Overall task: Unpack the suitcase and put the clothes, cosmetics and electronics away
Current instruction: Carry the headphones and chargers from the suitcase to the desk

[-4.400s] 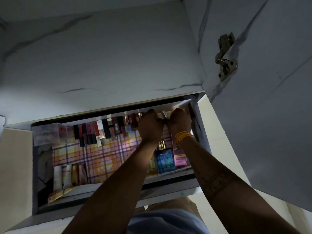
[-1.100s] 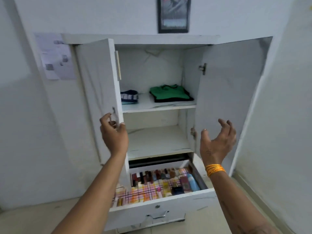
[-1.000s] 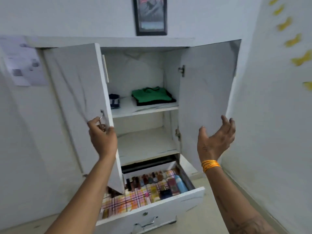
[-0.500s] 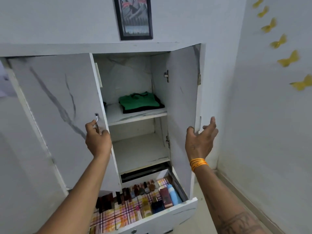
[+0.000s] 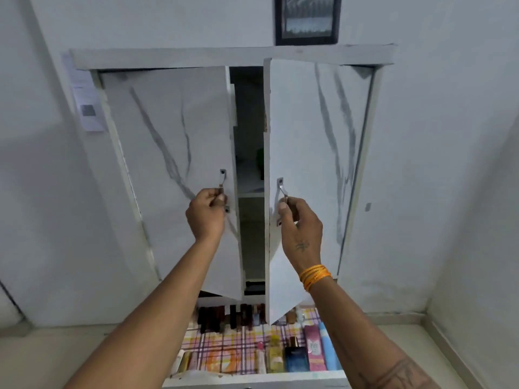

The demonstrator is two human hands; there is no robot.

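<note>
Paper notice [image 5: 89, 112] is hanging on the wall at 9 o'clock of the cupboard. Left hand [image 5: 207, 217] is gripping the left door handle [image 5: 222, 179], fingers curled round it — left door [image 5: 174, 169] nearly closed. A dark gap is showing between the doors; something green [image 5: 259, 160] is just visible inside. Right hand [image 5: 302, 228] is pinching the right door handle [image 5: 281, 189], right door [image 5: 314, 164] ajar. Orange bangles [image 5: 314, 276] are sitting on that wrist. At 6 o'clock the drawer [image 5: 252, 379] is standing open — cosmetics [image 5: 297, 357] lying on its plaid liner [image 5: 224, 349]. Framed picture [image 5: 307, 19] at 12 o'clock.
</note>
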